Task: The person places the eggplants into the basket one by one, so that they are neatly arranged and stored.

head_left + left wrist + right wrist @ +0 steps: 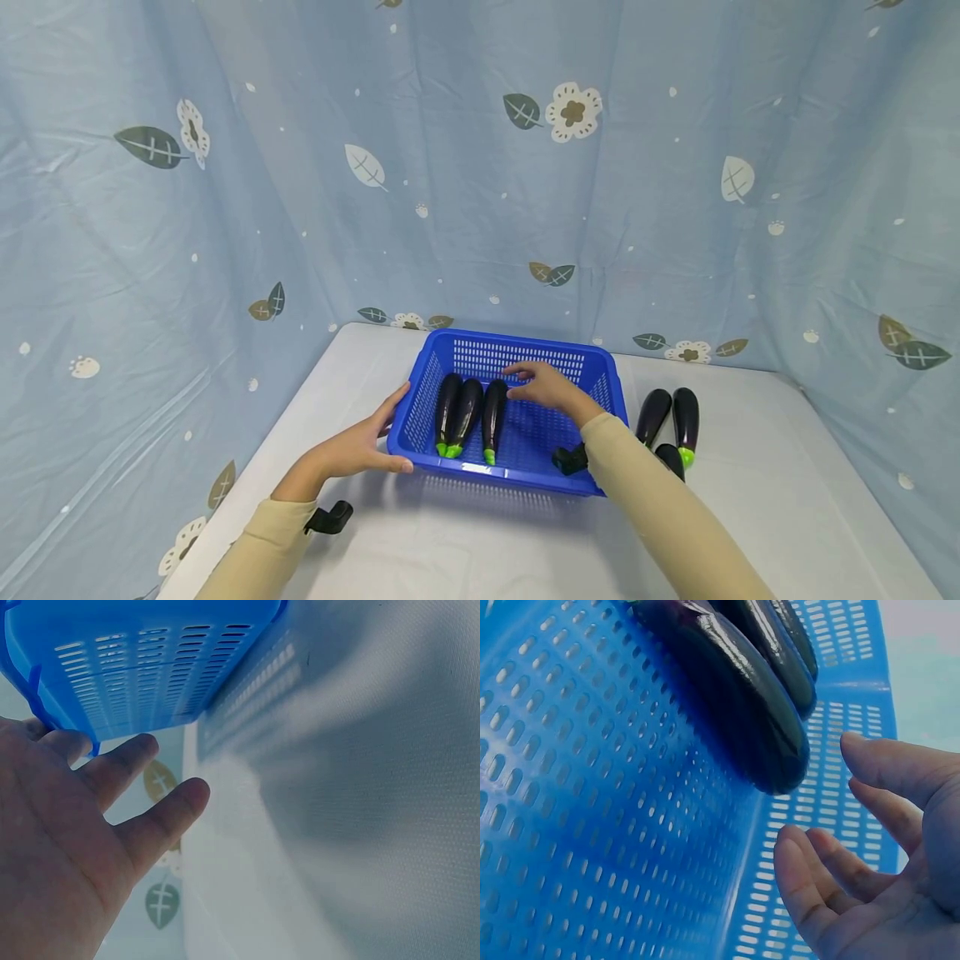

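Observation:
A blue plastic basket with slotted walls sits on the white table. Three dark eggplants lie side by side in its left half: a left one, a middle one and a right one, green stem ends toward the front. My left hand touches the basket's left side and front corner, fingers spread and mostly straight. Inside the basket, my right hand hovers by the rounded end of the right eggplant. Its fingers are loosely bent, and the right wrist view shows a gap between them and the eggplant.
Right of the basket, three more eggplants lie on the table: one, another and a third partly behind the right sleeve. A blue patterned curtain hangs behind and at the sides of the table.

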A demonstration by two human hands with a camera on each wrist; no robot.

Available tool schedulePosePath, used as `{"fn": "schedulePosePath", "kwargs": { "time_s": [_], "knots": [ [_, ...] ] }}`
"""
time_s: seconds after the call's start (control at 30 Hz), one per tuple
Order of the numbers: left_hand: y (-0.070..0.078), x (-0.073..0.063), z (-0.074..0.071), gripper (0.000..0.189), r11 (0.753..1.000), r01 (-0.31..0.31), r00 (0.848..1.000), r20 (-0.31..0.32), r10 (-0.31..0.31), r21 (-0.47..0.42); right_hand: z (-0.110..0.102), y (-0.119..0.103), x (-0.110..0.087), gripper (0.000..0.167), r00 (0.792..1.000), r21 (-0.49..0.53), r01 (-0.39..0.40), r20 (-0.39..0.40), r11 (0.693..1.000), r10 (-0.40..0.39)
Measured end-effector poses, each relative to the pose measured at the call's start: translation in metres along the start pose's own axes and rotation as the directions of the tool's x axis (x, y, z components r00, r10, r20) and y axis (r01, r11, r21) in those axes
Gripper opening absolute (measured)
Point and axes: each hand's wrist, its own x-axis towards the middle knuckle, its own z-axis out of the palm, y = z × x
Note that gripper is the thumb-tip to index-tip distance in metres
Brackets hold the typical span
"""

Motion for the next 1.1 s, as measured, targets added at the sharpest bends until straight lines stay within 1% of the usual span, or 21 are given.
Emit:
{"fn": "schedulePosePath", "kwargs": {
  "time_s": [0.37, 0.53, 0.8, 1.1],
  "knots": [
    [0.000, -0.001, 0.000, 0.125, 1.000, -0.001, 1.000, -0.003, 0.001, 0.004, -0.010, 0.003, -0.012, 0.045, 0.999, -0.008, 0.014, -0.031, 1.000, -0.014],
    [0.001, -0.001, -0.001, 0.125, 1.000, -0.003, 1.000, -0.001, 0.003, 0.004, -0.016, 0.009, -0.016, 0.044, 0.998, 0.000, 0.042, -0.047, 0.999, -0.042],
    [0.000, -0.001, -0.001, 0.125, 1.000, -0.011, 1.000, 0.005, 0.011, -0.001, -0.025, 0.013, -0.022, 0.044, 0.996, 0.003, 0.038, -0.084, 0.999, -0.037],
    [0.000, -0.001, -0.001, 0.125, 1.000, -0.010, 1.000, 0.007, 0.010, -0.005, -0.036, 0.013, -0.029, 0.044, 0.993, -0.025, 0.064, -0.099, 0.998, -0.066]
  ]
}}
